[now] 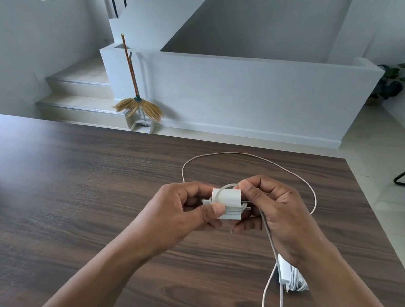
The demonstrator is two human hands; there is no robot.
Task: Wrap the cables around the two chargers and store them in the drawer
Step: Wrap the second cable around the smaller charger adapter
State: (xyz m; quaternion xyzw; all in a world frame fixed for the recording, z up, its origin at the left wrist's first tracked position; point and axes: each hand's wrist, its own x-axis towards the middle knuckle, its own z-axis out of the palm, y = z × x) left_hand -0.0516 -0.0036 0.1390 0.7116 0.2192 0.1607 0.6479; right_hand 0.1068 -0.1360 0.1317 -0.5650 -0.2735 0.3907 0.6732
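Above the middle of the bench (64,187), the left hand (184,209) pinches the charger (226,202), long axis running left-right. The right hand (273,210) grips the cable (271,251) just beside it; slack loops toward the far edge. The wrapped second charger (291,276) lies near the right edge.

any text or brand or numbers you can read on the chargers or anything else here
None can be read in this view.
Charger held in the left hand and right hand: plain white faces, no print visible.
Second charger on the table: mostly hidden by the right forearm, no marking shows.
Broom: no label visible.
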